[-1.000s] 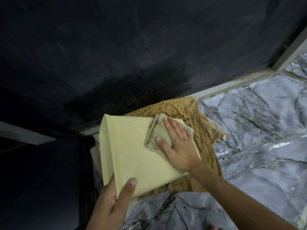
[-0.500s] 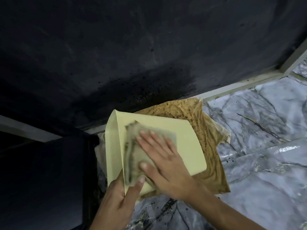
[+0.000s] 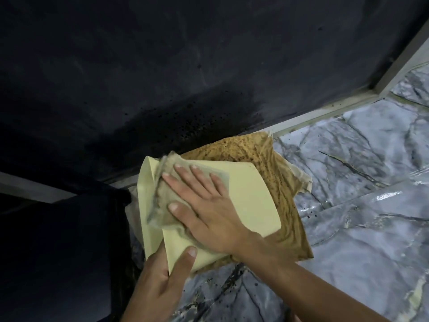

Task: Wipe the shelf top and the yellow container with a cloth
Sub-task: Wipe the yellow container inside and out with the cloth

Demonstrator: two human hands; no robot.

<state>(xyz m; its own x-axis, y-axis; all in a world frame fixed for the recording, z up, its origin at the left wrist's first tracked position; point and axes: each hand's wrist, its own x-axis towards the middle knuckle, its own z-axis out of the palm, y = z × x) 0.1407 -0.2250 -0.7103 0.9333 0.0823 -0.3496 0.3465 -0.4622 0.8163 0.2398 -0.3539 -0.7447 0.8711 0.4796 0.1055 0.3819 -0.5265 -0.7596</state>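
Note:
The pale yellow container (image 3: 250,201) lies on its side on the marble-patterned shelf top (image 3: 362,228), over a stained brown sheet (image 3: 274,159). My right hand (image 3: 209,212) lies flat on its upper face, fingers spread, pressing a grubby beige cloth (image 3: 162,196) against the container's left part; the cloth bunches at the top left edge. My left hand (image 3: 162,282) grips the container's near corner, thumb on top and fingers hidden underneath.
A dark, speckled wall (image 3: 185,77) rises behind the shelf, with a pale frame strip (image 3: 325,110) along its base. A dark drop (image 3: 58,252) lies to the left of the shelf edge.
My right hand has swept the cloth from the container's upper right to its left side, then up toward the top left edge. My left hand keeps its hold on the near corner.

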